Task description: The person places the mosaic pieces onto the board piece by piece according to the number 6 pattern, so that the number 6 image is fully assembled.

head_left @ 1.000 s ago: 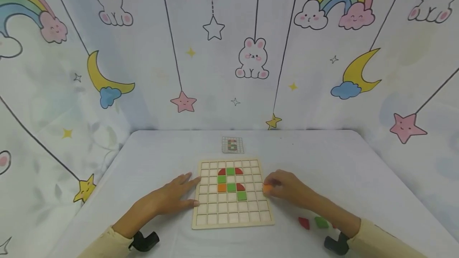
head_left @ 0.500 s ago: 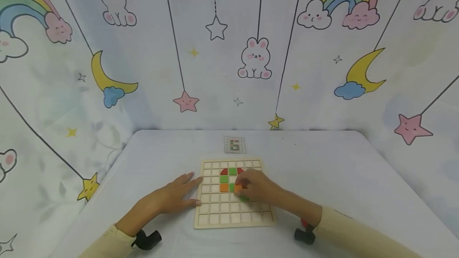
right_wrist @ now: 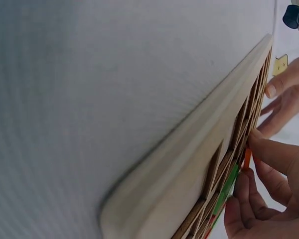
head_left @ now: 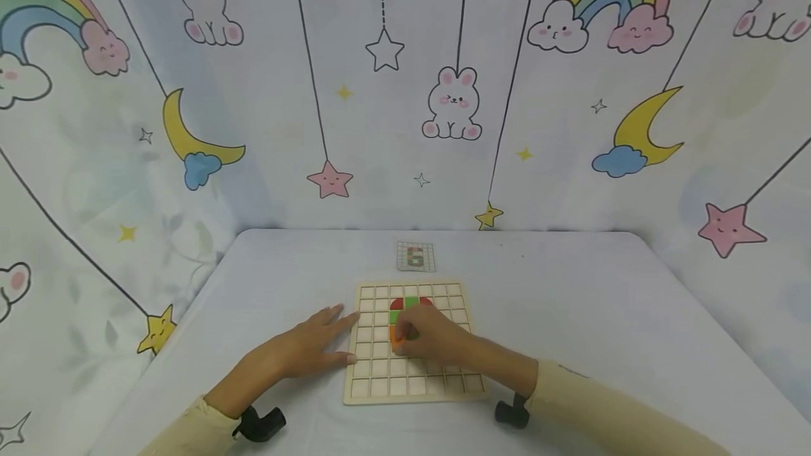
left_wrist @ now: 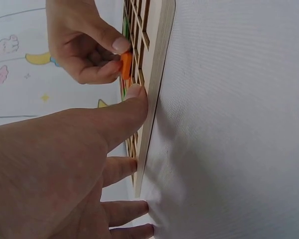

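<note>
A wooden grid board (head_left: 374,387) lies on the white table with coloured tiles in its cells. Along the top of the pattern are a red rounded tile (head_left: 397,304) and a green square tile (head_left: 412,301). Thumb and finger of my right hand (head_left: 437,333) pinch an orange tile (left_wrist: 125,64) over the board, at the pattern's left column. That hand covers much of the pattern in the head view. My left hand (head_left: 300,350) is spread at the board's left edge; its thumb and a finger touch the rim.
Behind the board lies a small card (head_left: 415,257) printed with a grid and a coloured figure like a 6. The right sleeve (head_left: 589,400) spans the table's right front. A patterned cloth (head_left: 380,125) hangs behind the table.
My right hand has carried the orange tile leftward from the board's right edge to the pattern's left column. Loose tiles at the right are now hidden by the sleeve. My left hand stays put.
</note>
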Motion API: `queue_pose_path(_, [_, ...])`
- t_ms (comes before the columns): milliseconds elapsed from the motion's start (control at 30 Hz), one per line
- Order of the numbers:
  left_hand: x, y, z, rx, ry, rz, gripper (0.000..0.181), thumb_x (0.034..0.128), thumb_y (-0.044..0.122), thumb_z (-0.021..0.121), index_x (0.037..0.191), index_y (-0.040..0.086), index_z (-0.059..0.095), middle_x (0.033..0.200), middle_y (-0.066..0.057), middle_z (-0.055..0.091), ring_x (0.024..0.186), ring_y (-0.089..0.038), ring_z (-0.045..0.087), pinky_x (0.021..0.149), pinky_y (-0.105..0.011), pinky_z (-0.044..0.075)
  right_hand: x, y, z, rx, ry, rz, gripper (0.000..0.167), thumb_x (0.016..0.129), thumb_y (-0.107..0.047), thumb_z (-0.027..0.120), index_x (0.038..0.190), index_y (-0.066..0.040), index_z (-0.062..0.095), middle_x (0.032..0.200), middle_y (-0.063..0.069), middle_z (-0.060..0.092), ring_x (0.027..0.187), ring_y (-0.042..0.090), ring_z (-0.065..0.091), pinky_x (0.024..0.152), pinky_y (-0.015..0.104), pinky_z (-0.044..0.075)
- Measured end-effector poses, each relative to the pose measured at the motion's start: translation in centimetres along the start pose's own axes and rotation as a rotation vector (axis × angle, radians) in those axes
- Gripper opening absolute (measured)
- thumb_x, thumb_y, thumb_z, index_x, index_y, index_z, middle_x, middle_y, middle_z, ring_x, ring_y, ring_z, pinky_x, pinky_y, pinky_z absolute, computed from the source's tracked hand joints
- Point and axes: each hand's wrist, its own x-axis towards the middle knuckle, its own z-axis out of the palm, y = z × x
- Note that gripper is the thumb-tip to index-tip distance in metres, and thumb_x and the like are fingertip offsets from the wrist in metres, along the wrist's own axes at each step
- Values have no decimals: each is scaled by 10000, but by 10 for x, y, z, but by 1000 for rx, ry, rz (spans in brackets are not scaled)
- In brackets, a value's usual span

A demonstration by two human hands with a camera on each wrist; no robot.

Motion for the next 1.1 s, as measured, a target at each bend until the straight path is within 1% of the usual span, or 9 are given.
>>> queue_pose_path(67, [0,0,0,2,0,5,819,986,575,682,1659,227,370,1724,-206,264,1588,-460,236,1223,-689,291,0,-1,1,4,-4,-8,90,932,-122,824,951,-115,737,925,-74,716,897,88,611,827,229,545])
queue_pose_path(167, [1,0,0,11,4,13,820,986,575,682,1657,218,374,1718,-217,271,1583,-464,248,1220,-684,302,0,-2,2,1,-13,1,92,931,-149,830,937,-141,738,908,-110,703,898,63,605,827,214,542])
queue_pose_path(300, [1,0,0,14,11,30,826,982,569,690,1653,200,381,1707,-237,284,1571,-477,268,1209,-682,320,0,-4,3,0,-21,11,101,923,-156,837,932,-147,736,899,-118,698,914,65,612,850,221,548])
queue_pose_path(400, [1,0,0,14,12,28,829,980,576,690,1654,207,380,1709,-233,283,1573,-473,265,1212,-681,316,-1,-5,3,-7,-19,12,113,916,-156,841,930,-145,729,912,-105,691,926,66,599,862,235,547])
queue_pose_path(567, [1,-1,2,14,16,14,821,981,581,686,1655,227,379,1717,-211,279,1584,-458,251,1219,-681,306,-4,-5,6,-52,-12,47,123,929,-188,831,939,-193,709,956,-123,645,943,41,553,881,239,532])
queue_pose_path(700, [2,-1,2,10,20,13,817,983,578,685,1656,232,377,1719,-211,275,1585,-460,248,1219,-683,305,-4,-7,7,-69,-9,67,104,938,-175,823,955,-205,725,955,-134,653,941,39,556,884,237,537])
queue_pose_path(967, [1,0,2,11,17,20,820,985,569,686,1655,213,376,1714,-228,276,1579,-472,253,1218,-685,305,-7,-8,7,-141,-14,32,93,947,-190,819,1024,-195,767,1014,-135,670,990,32,568,938,262,545])
queue_pose_path(1100, [0,1,1,15,12,10,818,985,570,686,1655,216,377,1715,-223,277,1579,-467,256,1219,-679,309,-12,-5,2,-124,-1,42,120,955,-201,808,1069,-196,771,1041,-134,705,1009,41,600,950,296,557])
